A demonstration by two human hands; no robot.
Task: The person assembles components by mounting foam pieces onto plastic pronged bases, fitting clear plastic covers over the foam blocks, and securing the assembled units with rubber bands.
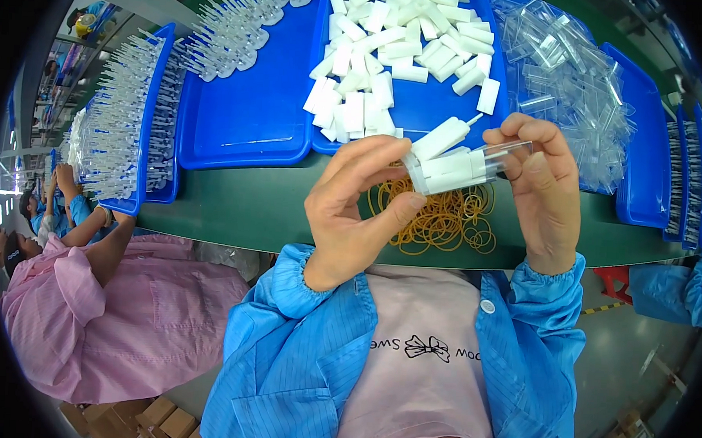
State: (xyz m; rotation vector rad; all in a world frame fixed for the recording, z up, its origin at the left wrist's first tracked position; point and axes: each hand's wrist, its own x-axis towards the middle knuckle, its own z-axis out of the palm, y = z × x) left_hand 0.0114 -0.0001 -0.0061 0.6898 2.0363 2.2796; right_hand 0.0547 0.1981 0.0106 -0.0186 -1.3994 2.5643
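Observation:
Above the table's near edge, my two hands hold a small assembly between them. My left hand [359, 204] is closed, with thumb and fingers pinching the end of white plastic pieces [445, 170] set on a clear base. One white piece tilts up out of line and has a thin tip. My right hand [548, 188] grips the far end of a clear plastic cover [510, 154] between thumb and fingers. The cover's open side meets the white pieces; how far it reaches over them is hard to tell. Beneath lies a pile of tan rubber bands [445, 227].
Beyond my hands stands a blue tray [417, 134] heaped with white pieces. Clear covers [568, 87] fill a tray on the right. Clear stemmed parts [233, 38] lie in the left tray [245, 136]; others stand in a rack. A person in pink [119, 318] works at my left.

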